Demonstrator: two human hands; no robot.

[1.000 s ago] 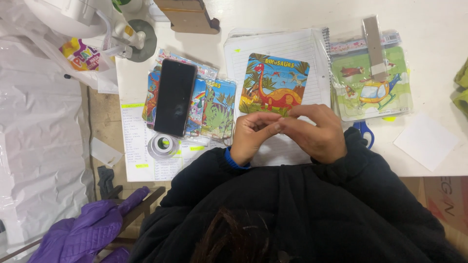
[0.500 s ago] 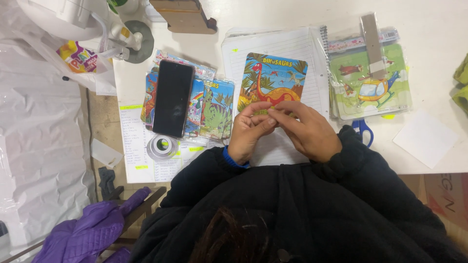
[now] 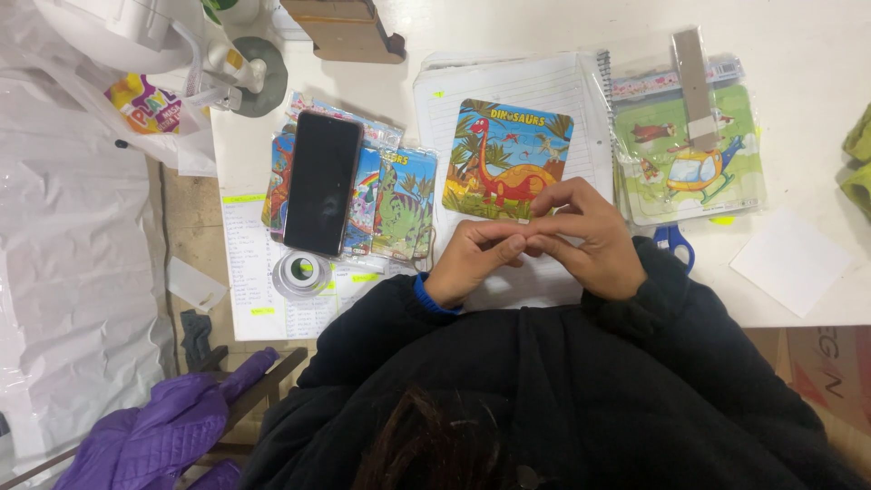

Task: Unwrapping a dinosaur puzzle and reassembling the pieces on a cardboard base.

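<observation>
A small piece (image 3: 523,220) is pinched between the left hand (image 3: 472,259) and right hand (image 3: 590,240) at frame centre, best steadied over the dinosaur puzzle (image 3: 510,159).

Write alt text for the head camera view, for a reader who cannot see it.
Seen from above, a person in a dark jacket brings the left hand and right hand together, fingertips meeting at the near edge of a dinosaur puzzle lying on a lined notebook. To the left a black phone rests on more packaged puzzles; to the right lies a helicopter puzzle.
</observation>
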